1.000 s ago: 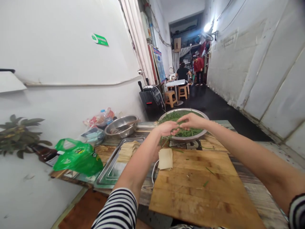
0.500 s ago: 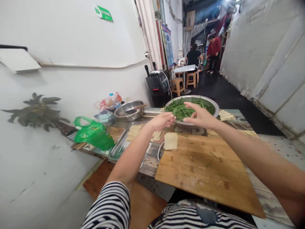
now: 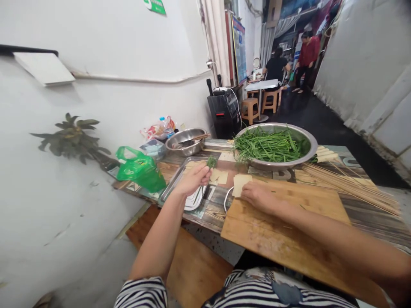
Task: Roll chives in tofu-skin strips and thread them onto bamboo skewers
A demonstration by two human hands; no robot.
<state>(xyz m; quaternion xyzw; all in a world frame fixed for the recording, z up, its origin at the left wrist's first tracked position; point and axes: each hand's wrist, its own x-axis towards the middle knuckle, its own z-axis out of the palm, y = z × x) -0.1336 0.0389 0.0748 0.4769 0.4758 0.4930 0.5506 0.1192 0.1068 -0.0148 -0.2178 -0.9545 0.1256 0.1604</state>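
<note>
My left hand point(image 3: 194, 179) is closed round a small bunch of chives point(image 3: 211, 161); the green tips stick out above the fist and some stalks hang below. It is over the metal tray point(image 3: 173, 187), which holds pale sheets. My right hand point(image 3: 258, 196) pinches the edge of a small stack of square, pale yellow tofu sheets point(image 3: 239, 185) at the left corner of the wooden cutting board point(image 3: 289, 226). Its fingertips are partly hidden. A wide steel bowl point(image 3: 311, 149) heaped with long chives point(image 3: 269, 144) stands behind the board.
Wooden skewers point(image 3: 356, 188) lie right of the bowl, beside pale rolls point(image 3: 326, 154). A green plastic bag point(image 3: 141, 171) and a smaller steel bowl point(image 3: 189, 147) are on the left. Beyond the table are a black speaker point(image 3: 223, 111), stools and two people.
My left hand has moved left and down from the big bowl with the chives. My right hand has come down from beside the bowl onto the tofu sheets. The view has shifted.
</note>
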